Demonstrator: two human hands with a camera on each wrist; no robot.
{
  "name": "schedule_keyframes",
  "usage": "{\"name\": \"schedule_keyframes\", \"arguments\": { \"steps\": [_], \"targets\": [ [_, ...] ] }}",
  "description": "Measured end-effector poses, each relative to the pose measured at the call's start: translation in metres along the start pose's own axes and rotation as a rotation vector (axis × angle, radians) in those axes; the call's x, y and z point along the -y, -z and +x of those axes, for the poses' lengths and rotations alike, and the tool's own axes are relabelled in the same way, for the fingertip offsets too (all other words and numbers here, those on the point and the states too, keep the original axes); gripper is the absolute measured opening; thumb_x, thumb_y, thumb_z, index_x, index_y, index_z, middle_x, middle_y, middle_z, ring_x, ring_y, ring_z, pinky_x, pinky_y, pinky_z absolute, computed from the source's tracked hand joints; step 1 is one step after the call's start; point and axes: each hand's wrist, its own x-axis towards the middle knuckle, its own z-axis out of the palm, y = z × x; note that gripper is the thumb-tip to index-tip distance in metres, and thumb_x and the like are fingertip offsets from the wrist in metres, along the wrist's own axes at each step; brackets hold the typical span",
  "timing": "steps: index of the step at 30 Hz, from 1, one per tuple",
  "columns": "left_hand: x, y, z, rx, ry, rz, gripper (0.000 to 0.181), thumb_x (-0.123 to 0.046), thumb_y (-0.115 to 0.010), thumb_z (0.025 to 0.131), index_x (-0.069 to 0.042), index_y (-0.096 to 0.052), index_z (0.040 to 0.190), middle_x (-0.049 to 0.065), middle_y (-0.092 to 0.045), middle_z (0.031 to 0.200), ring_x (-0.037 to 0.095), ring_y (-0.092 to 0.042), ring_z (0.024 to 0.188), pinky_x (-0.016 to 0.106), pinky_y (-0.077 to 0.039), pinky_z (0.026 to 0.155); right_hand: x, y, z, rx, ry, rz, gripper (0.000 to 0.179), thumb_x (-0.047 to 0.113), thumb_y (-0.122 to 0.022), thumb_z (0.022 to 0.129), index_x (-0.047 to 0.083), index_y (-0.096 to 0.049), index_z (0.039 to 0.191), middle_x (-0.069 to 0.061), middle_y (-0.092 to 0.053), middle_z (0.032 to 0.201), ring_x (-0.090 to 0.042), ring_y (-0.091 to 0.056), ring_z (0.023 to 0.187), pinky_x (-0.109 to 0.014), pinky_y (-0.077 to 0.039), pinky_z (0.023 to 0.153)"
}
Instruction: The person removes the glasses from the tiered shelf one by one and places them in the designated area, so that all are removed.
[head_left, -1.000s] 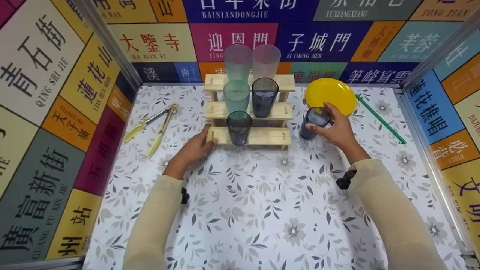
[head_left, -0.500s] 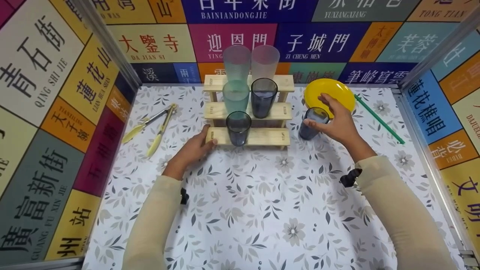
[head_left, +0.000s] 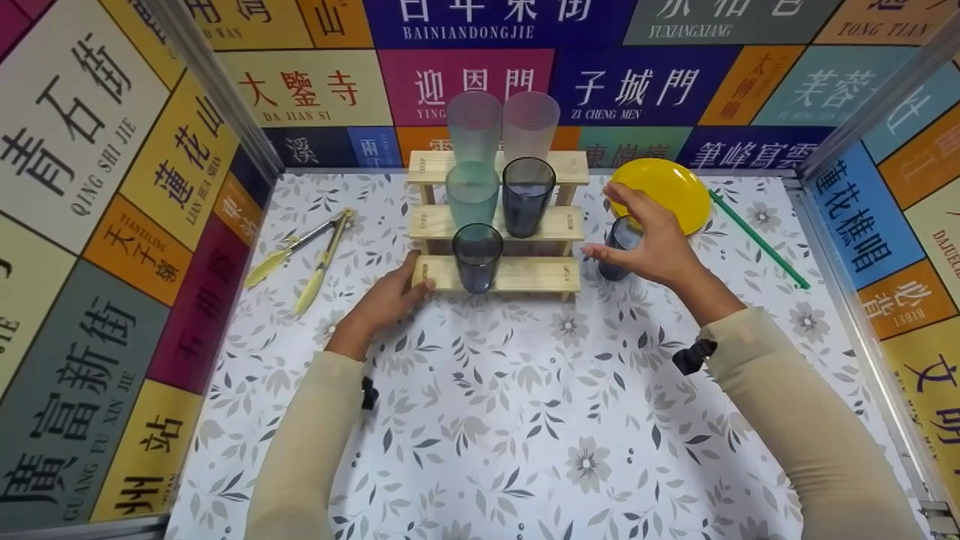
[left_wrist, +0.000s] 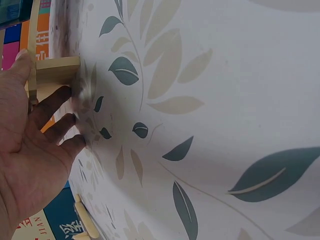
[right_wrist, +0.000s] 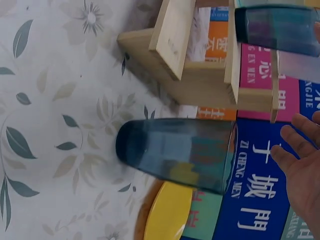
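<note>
Fingers (head_left: 636,200) over floral surface (head_left: 525,450) between lettered walls (head_left: 97,277)

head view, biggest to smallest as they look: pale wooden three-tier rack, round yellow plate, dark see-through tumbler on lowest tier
1. Pale wooden rack
2. Round yellow plate
3. Dark see-through tumbler

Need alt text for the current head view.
A person's spread right hand partly hides a dark cup standing on a floral tablecloth, while the left hand grips the left end of a stepped wooden rack bearing five cups. A yellow plate and green stick lie at right, tongs at left.
</note>
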Motion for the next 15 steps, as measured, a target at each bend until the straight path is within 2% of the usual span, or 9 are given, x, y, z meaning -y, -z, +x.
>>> {"name": "schedule_keyframes", "arguments": {
  "steps": [4,7,15],
  "targets": [
    [0.0,-0.001,0.0,0.0,0.003,0.003,0.086,-0.053,-0.052,0.116,-0.012,-0.011,0.179,0.028,-0.049,0.168,0.046,-0.054,0.153,0.06,-0.042,0.127,0.008,-0.005,0.0,0.015,0.05,0.001,0.103,0.043,-0.098,0.084,0.021,-0.046,0.169,-0.011,-0.059,0.164,-0.037,-0.057,0.149,-0.063,-0.047,0.124],
    [0.0,-0.001,0.001,-0.003,0.0,-0.003,0.086,-0.054,-0.052,0.116,-0.012,-0.012,0.179,0.028,-0.052,0.166,0.046,-0.055,0.151,0.06,-0.043,0.127,0.013,-0.01,0.0,0.026,0.078,0.018,0.101,0.041,-0.099,0.083,0.02,-0.048,0.169,-0.013,-0.06,0.164,-0.037,-0.057,0.15,-0.063,-0.047,0.124],
    [0.0,0.0,0.0,-0.006,0.011,-0.005,0.085,-0.055,-0.051,0.116,-0.014,-0.011,0.18,0.027,-0.053,0.166,0.046,-0.055,0.151,0.06,-0.042,0.127,0.027,-0.022,-0.001,0.053,0.151,0.065,0.101,0.035,-0.101,0.083,0.015,-0.049,0.167,-0.015,-0.063,0.16,-0.037,-0.061,0.148,-0.056,-0.049,0.123]
  ]
}}
